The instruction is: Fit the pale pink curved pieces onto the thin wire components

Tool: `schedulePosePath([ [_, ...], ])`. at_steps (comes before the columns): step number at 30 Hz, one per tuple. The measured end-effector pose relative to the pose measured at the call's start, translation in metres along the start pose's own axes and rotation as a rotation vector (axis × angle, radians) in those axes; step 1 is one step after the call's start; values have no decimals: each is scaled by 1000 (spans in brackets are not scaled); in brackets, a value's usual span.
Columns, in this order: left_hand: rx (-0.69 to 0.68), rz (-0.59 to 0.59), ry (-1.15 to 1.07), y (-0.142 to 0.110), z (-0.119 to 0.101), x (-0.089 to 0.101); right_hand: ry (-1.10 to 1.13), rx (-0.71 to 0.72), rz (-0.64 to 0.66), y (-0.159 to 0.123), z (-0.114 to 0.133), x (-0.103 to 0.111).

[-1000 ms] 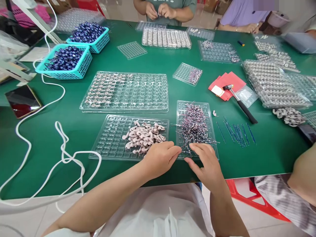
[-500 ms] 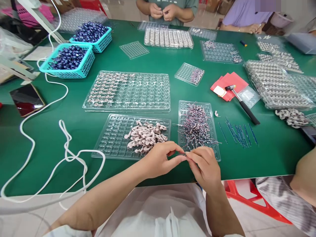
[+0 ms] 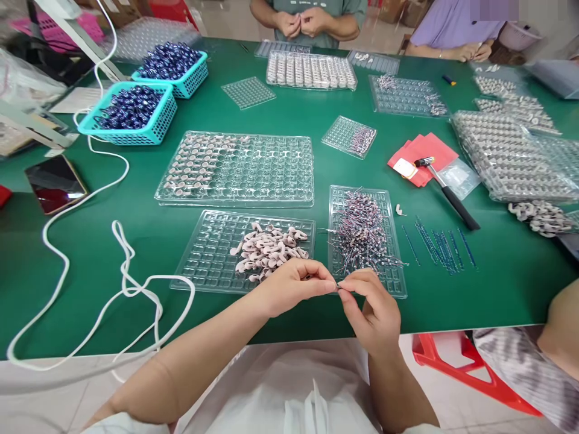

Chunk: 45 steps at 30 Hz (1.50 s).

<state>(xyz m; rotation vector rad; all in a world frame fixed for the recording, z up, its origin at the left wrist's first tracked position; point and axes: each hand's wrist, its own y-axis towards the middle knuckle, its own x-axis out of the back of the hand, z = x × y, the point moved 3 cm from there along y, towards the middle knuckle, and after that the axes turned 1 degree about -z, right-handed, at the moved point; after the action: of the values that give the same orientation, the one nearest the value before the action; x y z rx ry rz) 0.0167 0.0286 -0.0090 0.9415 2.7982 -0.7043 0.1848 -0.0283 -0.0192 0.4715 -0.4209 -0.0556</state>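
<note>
Your green table [image 3: 136,325] bears a wide, partly filled tray [image 3: 266,172]. Nearer you lies the tray of pale pieces [image 3: 205,253]; right of that, a narrower tray [image 3: 396,280] carries thin wired parts [image 3: 362,232]. At its near-left corner, your left hand [image 3: 296,286] and right hand [image 3: 373,307] pinch one small, mostly hidden piece [image 3: 337,287].

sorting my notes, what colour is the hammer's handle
Black; the hammer's handle shows best in the head view.
</note>
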Motion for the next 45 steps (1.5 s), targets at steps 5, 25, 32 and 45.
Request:
schedulePosePath([
  [5,116,38,-255,4,8,0,162,-53,-27,-1,-6,-6],
  [25,130,107,-382,3,11,-8,271,-87,-135,-3,-8,-3],
  [32,99,100,-351,3,9,-10,285,-106,-167,-6,-13,-4],
  [45,52,96,-299,4,12,-8,352,-100,-216,-5,-15,-3],
])
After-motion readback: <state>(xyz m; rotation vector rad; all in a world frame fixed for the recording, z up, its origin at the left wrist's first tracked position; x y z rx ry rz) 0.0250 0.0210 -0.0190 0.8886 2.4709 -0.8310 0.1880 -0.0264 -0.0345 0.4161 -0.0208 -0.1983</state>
